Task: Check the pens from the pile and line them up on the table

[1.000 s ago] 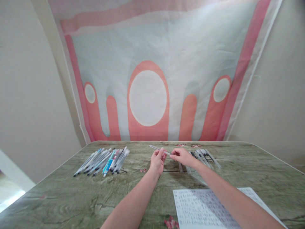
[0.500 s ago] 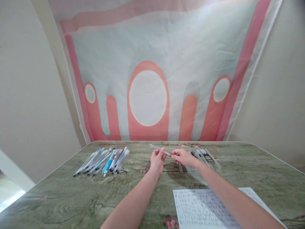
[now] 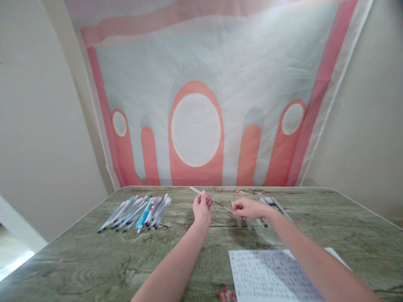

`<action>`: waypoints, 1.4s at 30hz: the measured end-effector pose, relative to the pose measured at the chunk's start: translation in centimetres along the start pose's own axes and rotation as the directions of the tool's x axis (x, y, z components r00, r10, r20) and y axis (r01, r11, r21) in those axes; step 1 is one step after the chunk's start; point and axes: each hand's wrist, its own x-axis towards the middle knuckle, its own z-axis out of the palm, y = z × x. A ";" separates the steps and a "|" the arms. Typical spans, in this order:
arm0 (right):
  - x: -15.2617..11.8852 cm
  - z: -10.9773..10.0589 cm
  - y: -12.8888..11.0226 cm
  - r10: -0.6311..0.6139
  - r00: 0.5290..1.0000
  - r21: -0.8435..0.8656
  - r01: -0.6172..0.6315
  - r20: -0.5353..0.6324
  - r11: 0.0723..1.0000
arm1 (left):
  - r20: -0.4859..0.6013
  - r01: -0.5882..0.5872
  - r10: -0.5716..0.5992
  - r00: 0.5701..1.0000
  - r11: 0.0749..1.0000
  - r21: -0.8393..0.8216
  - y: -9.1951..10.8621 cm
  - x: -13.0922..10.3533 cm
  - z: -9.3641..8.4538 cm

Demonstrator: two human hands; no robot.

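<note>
Between finger and thumb, my left hand (image 3: pixel 202 208) pinches a pale pen barrel (image 3: pixel 194 190) that slants up to the left. A thin dark pen refill (image 3: pixel 223 205) stretches from the barrel down to my right hand (image 3: pixel 247 208), whose fingers are closed on its far end. Under and just beside the right hand lie several clear pen barrels (image 3: pixel 239 222), partly covered by it. Farther right is a group of dark thin pen parts (image 3: pixel 277 204), partly hidden by my right wrist.
A wide pile of pens (image 3: pixel 135 214), some with blue barrels, lies on the left of the wood-patterned table (image 3: pixel 94 260). A sheet of paper covered in writing (image 3: pixel 261 272) is at the front right, under my right forearm. Behind the table hangs a printed cloth (image 3: pixel 195 176).
My hands have moved apart, the left slightly leftward and the right to the right. A length of dark refill now shows between them, drawn out of the barrel.
</note>
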 end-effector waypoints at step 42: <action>1.9 1.1 2.0 -0.045 0.899 -0.550 -0.226 -0.435 0.804 | 0.620 -0.621 -0.067 0.782 0.000 0.784 -2.3 -2.6 -0.4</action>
